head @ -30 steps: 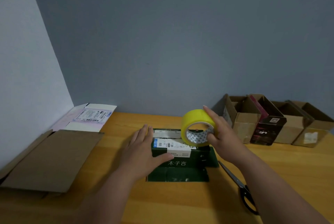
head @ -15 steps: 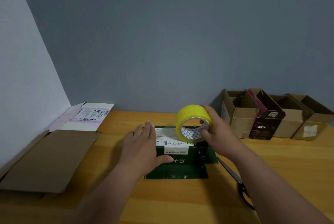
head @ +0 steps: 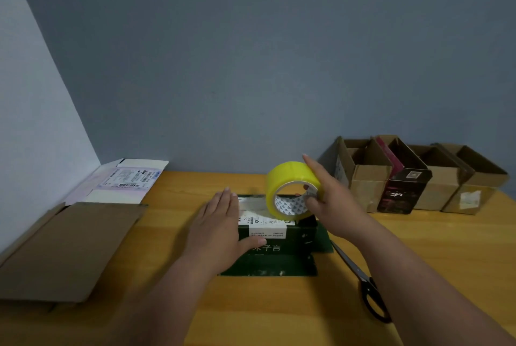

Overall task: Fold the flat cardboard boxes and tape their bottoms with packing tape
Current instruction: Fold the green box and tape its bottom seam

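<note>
Flat-fingered, my left hand pressed the dark green box at frame centre, hiding its left end; my right hand gripped the glossy yellow tape roll on top, fingers partly hidden inside the core.

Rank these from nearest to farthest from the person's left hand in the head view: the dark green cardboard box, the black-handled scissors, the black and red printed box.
1. Dark green cardboard box: directly under the left hand, which presses on it.
2. Black-handled scissors: lying on the table to the right, beyond the green box.
3. Black and red printed box: far right, in the row by the wall.
</note>
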